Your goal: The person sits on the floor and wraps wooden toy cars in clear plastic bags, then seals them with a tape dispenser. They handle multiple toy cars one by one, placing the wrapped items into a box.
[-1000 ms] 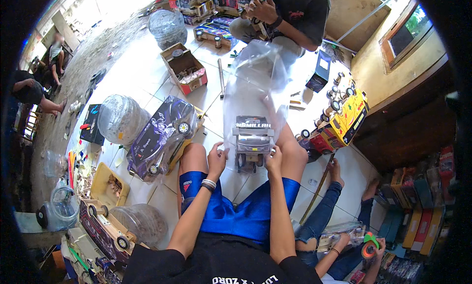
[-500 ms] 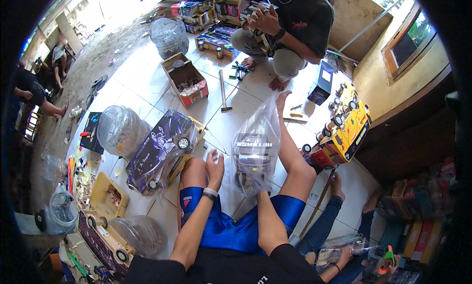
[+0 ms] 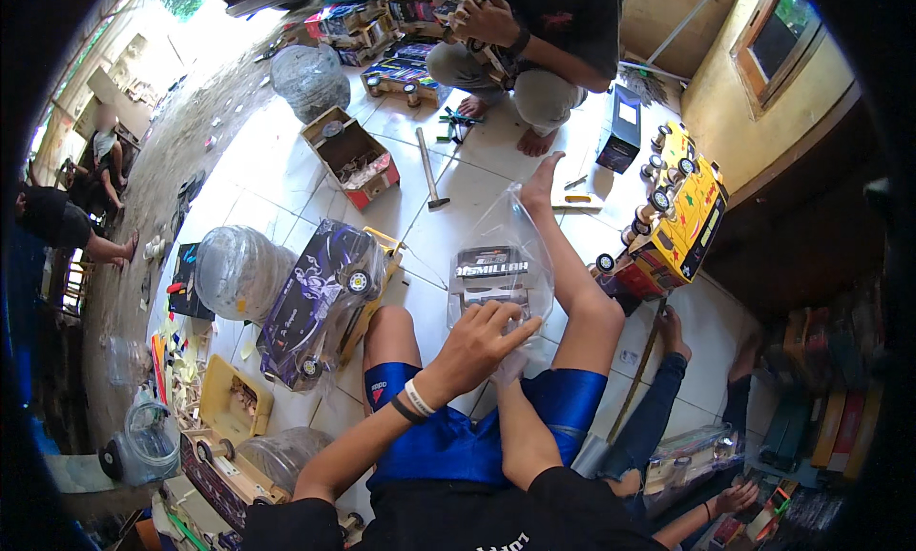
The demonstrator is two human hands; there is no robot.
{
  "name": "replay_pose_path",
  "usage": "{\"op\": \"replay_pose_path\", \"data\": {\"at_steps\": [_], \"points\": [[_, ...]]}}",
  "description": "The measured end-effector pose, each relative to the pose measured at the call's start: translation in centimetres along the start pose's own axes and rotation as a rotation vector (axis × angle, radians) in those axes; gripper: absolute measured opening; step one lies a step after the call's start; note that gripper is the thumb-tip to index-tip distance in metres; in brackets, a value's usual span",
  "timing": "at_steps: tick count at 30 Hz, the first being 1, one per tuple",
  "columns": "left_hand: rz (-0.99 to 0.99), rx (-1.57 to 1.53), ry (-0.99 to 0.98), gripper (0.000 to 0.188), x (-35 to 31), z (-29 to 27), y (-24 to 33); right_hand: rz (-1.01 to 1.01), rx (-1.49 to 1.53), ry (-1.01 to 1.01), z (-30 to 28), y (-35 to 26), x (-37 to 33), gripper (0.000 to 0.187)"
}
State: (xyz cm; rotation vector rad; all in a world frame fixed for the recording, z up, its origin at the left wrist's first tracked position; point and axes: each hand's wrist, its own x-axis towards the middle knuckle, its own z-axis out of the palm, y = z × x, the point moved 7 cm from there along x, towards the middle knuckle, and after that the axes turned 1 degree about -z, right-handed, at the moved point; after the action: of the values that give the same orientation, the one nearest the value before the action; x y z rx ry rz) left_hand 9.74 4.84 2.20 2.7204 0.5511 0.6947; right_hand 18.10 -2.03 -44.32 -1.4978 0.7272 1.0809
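A clear plastic bag (image 3: 530,228) stands over the floor between my legs, its upper end rising to a point near my right foot. Inside it is a toy truck body (image 3: 490,263) with dark panels and white lettering. My left hand (image 3: 489,339) reaches across the bag's near end, fingers apart and lightly bent, touching the plastic. Beneath it, my right hand (image 3: 512,368) is at the near end of the bagged truck; the plastic and my left hand hide its fingers.
A wrapped purple toy truck (image 3: 320,298) lies by my left knee, a yellow one (image 3: 676,212) by my right. A hammer (image 3: 429,169) and an open wooden box (image 3: 351,160) sit ahead. A co-worker (image 3: 534,55) squats opposite, another person's hands (image 3: 735,499) work at lower right.
My left hand has moved right, from beside the bag to over its near end. The bagged truck stays near the same place. The view has shifted slightly.
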Motion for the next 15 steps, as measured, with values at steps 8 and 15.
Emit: {"op": "replay_pose_path", "data": {"at_steps": [8,15], "points": [[-0.269,-0.117,0.082,0.068,1.3,-0.1,-0.6,0.068,0.163,-0.014,-1.4,1.7,-0.6,0.028],[-0.172,0.164,-0.003,0.063,0.6,-0.5,-1.1,0.146,0.307,-0.008,-4.0,3.7,-1.5,0.030]]}}
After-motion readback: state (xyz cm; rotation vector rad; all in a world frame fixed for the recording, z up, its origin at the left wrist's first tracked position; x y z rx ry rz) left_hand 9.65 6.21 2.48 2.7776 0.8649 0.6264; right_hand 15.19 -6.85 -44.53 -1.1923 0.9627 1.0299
